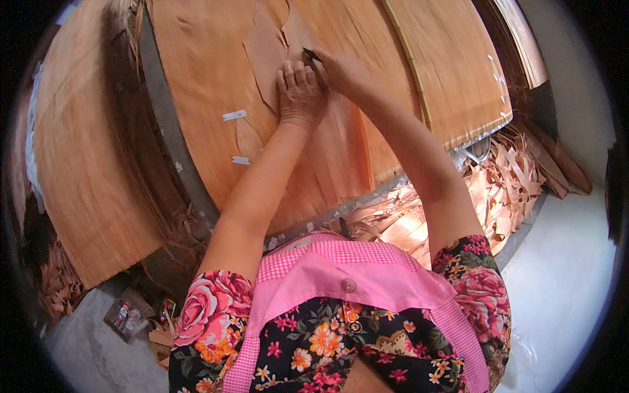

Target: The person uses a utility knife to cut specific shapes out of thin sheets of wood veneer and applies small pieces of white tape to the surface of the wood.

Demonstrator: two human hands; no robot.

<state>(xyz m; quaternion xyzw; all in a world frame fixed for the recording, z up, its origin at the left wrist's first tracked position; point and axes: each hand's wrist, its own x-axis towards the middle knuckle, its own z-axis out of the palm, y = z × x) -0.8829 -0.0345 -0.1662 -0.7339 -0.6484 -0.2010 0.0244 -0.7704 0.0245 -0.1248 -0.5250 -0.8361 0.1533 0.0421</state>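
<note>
My left hand lies flat with its fingers stretched out, pressing on a thin pinkish-brown wood veneer piece. Right beside it, my right hand is closed around a small knife; only its dark pointed tip shows and the handle is hidden in the fingers. Under both hands is a broad orange-brown veneer sheet on the work table. An irregular gap runs along the pinkish piece near the knife. Two short white tape strips stick to the sheet left of my left forearm.
A long thin stick lies across the veneer to the right. Veneer scraps are heaped below the table's right side. Another veneer stack stands at left, and a small box of bottles sits on the floor.
</note>
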